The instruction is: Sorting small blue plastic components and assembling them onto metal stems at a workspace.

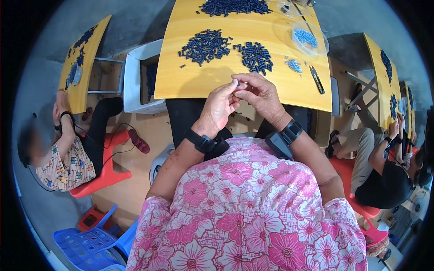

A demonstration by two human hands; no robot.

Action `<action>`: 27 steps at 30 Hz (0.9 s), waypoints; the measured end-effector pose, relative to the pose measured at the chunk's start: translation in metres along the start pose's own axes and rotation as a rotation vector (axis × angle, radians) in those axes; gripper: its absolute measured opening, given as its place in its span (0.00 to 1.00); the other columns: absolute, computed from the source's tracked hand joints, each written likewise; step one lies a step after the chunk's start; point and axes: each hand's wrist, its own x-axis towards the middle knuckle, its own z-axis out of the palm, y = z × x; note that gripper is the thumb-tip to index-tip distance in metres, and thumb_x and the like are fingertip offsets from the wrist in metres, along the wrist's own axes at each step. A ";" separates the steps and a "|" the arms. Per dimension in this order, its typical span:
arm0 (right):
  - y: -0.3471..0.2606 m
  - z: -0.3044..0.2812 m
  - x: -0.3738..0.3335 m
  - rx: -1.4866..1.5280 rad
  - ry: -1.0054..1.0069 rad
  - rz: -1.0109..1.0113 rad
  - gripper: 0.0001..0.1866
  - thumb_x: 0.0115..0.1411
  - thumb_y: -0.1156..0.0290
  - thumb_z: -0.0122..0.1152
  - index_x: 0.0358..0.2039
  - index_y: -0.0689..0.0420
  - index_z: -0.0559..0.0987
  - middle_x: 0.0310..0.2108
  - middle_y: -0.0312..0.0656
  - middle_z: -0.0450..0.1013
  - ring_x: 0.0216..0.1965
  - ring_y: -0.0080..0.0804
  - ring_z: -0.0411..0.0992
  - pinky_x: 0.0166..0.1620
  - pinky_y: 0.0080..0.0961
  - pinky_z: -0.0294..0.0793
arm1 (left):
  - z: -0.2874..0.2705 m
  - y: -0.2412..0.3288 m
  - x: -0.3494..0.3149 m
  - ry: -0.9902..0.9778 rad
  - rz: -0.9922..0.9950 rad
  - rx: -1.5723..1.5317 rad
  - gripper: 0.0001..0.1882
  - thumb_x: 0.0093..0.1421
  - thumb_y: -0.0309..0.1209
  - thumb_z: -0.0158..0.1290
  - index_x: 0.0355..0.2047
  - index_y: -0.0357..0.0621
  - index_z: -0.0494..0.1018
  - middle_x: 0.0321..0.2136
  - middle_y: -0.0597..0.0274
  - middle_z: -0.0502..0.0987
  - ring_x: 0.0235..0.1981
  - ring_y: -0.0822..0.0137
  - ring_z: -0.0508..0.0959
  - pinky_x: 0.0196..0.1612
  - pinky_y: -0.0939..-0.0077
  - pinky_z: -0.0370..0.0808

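Just over the table's near edge, my left hand [219, 108] and my right hand [259, 95] meet fingertip to fingertip. A tiny dark piece [238, 85] shows between the fingertips, pinched by my left thumb and finger. The right thumb and fingers are closed against the same spot; what they hold is hidden. Beyond my hands lie two heaps of small black cylindrical parts, a larger heap [206, 47] and a smaller heap [255, 57]. To the right, a little pile of small pale-blue pieces [294, 65] lies near black-handled snips [317, 80].
A clear round tub [322, 44] of pale-blue pieces stands on the wooden table [275, 27]. Another black heap [235, 6] lies at the far end. A white box [134, 81] stands left of the table. People sit at tables on both sides; blue plastic chair [86, 244] lower left.
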 end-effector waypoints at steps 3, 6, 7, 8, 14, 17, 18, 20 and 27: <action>-0.004 -0.008 -0.004 -0.134 0.034 -0.098 0.16 0.55 0.78 0.63 0.46 0.59 0.78 0.37 0.40 0.73 0.38 0.27 0.74 0.43 0.22 0.74 | 0.005 -0.001 -0.001 -0.012 -0.016 0.081 0.15 0.65 0.43 0.51 0.42 0.46 0.75 0.33 0.72 0.75 0.32 0.78 0.71 0.37 0.82 0.68; -0.007 -0.014 -0.010 -0.219 0.067 -0.162 0.14 0.54 0.77 0.64 0.43 0.59 0.80 0.34 0.40 0.74 0.35 0.29 0.74 0.41 0.22 0.74 | 0.011 -0.006 -0.003 -0.052 0.021 0.150 0.14 0.66 0.42 0.50 0.41 0.46 0.75 0.33 0.72 0.75 0.31 0.79 0.71 0.37 0.83 0.69; -0.008 -0.015 -0.012 -0.226 0.096 -0.153 0.13 0.54 0.77 0.64 0.41 0.59 0.80 0.33 0.41 0.75 0.35 0.29 0.73 0.40 0.22 0.73 | 0.013 -0.006 -0.004 -0.052 0.024 0.161 0.14 0.66 0.42 0.50 0.41 0.46 0.75 0.33 0.72 0.75 0.31 0.79 0.71 0.37 0.83 0.69; -0.010 -0.017 -0.014 -0.216 0.094 -0.177 0.13 0.54 0.77 0.64 0.41 0.59 0.80 0.33 0.41 0.75 0.35 0.29 0.73 0.40 0.22 0.73 | 0.015 -0.007 -0.004 -0.046 0.035 0.232 0.14 0.66 0.43 0.49 0.41 0.46 0.75 0.33 0.72 0.75 0.31 0.79 0.71 0.36 0.83 0.69; -0.023 -0.036 -0.026 -0.243 0.118 -0.275 0.11 0.54 0.79 0.62 0.40 0.59 0.81 0.35 0.42 0.76 0.37 0.32 0.74 0.42 0.23 0.74 | 0.032 -0.008 -0.009 -0.113 0.090 0.372 0.20 0.68 0.47 0.45 0.39 0.43 0.75 0.31 0.68 0.75 0.30 0.79 0.70 0.37 0.82 0.70; -0.030 -0.041 -0.030 -0.273 0.126 -0.272 0.11 0.54 0.80 0.61 0.39 0.60 0.81 0.35 0.42 0.76 0.38 0.33 0.75 0.42 0.24 0.75 | 0.038 -0.008 -0.010 -0.125 0.102 0.390 0.23 0.69 0.49 0.43 0.40 0.41 0.74 0.31 0.67 0.74 0.30 0.78 0.70 0.37 0.81 0.71; -0.032 -0.042 -0.030 -0.279 0.144 -0.298 0.11 0.54 0.81 0.61 0.39 0.60 0.81 0.35 0.42 0.76 0.38 0.31 0.75 0.42 0.24 0.75 | 0.040 -0.008 -0.010 -0.145 0.107 0.405 0.24 0.69 0.49 0.43 0.41 0.39 0.74 0.31 0.67 0.74 0.30 0.78 0.69 0.38 0.81 0.71; -0.038 -0.049 -0.033 -0.293 0.173 -0.317 0.11 0.54 0.81 0.61 0.38 0.60 0.81 0.35 0.42 0.76 0.37 0.30 0.75 0.41 0.23 0.75 | 0.040 -0.009 -0.010 -0.146 0.119 0.422 0.24 0.69 0.49 0.42 0.43 0.38 0.74 0.31 0.67 0.73 0.30 0.79 0.69 0.38 0.82 0.70; -0.060 -0.152 -0.088 -0.228 0.820 -0.213 0.10 0.60 0.81 0.57 0.41 0.62 0.81 0.32 0.35 0.76 0.29 0.19 0.72 0.35 0.15 0.72 | 0.018 0.002 -0.005 -0.022 0.244 0.660 0.18 0.68 0.38 0.47 0.49 0.36 0.76 0.31 0.72 0.72 0.31 0.82 0.68 0.36 0.89 0.68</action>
